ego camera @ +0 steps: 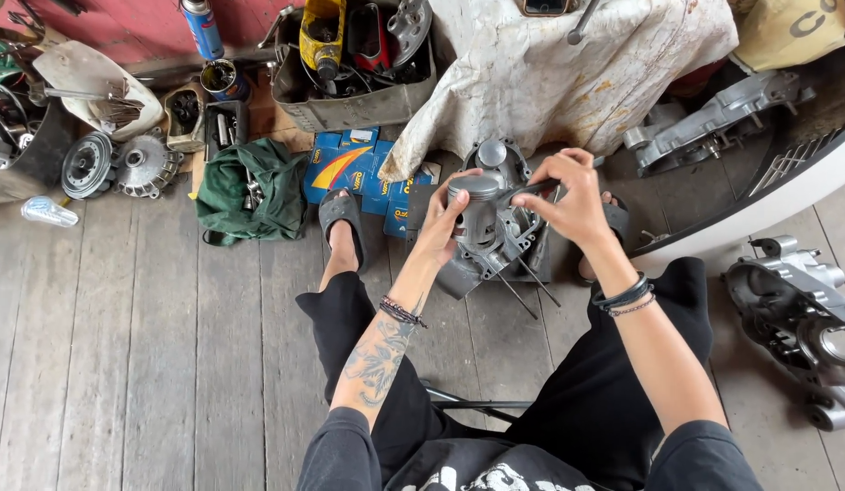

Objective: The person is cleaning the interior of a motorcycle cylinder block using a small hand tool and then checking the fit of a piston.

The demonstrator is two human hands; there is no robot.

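L hand point(443, 221) is curled round a dull-grey cylindrical metal piston point(475, 207) w/ a flat smooth crown – fingers wrapped on its side wall, gripping firm. The piston sits at mid-frame, above the grey cast-metal engine crankcase point(495, 238) that stands on the plank floor between the person's sandalled feet. R hand point(570, 196) is closed in a pinch on a thin dark metal tool point(530, 190), poss. pliers – hard to tell at this size – its tip at the piston's side. Thin steel studs point(524, 284) stick out of the crankcase toward the knees.

Around: weathered grey wooden plank floor point(131, 345); a crumpled green cloth bag point(251, 189) to the L; blue flat cardboard boxes w/ a yellow-orange swoosh point(350, 168) just beyond the L foot, partly under a stained white cloth point(568, 64). A dented metal tray of parts point(354, 100) lies behind them, a blue spray can point(202, 27) at top L. Another grey cast engine casing point(795, 318) lies at far R.
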